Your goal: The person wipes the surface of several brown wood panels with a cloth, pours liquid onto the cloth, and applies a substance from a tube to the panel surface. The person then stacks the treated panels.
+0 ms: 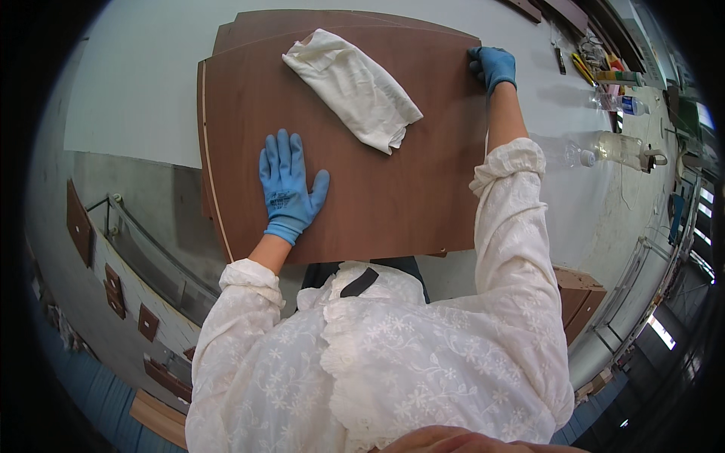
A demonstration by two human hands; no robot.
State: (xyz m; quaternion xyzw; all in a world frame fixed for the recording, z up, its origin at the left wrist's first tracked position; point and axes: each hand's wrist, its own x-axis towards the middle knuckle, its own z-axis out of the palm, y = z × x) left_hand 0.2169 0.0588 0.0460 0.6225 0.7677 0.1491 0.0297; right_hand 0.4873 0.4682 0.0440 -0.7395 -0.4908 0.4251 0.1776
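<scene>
A brown wood-grain panel (362, 196) lies flat before me, on top of at least one more like it that shows past its far edge. My left hand (289, 185), in a blue glove, rests flat on the panel's left part, its fingers stretched out and holding nothing. At the far right corner, my right hand (495, 66), also gloved in blue, has its fingers curled around the panel's edge; the fingertips are partly hidden. A folded white cloth (355, 90) lies slantwise on the panel's far half, between my hands and touching neither.
Along the right of the pale table (559, 106) are a clear bottle (623, 149), a smaller plastic bottle (623, 103), a yellow-handled tool (583, 69) and a black-handled tool (559, 60). A brown block-like stack (578, 298) stands near my right side. Several small brown pieces (148, 322) lie at left.
</scene>
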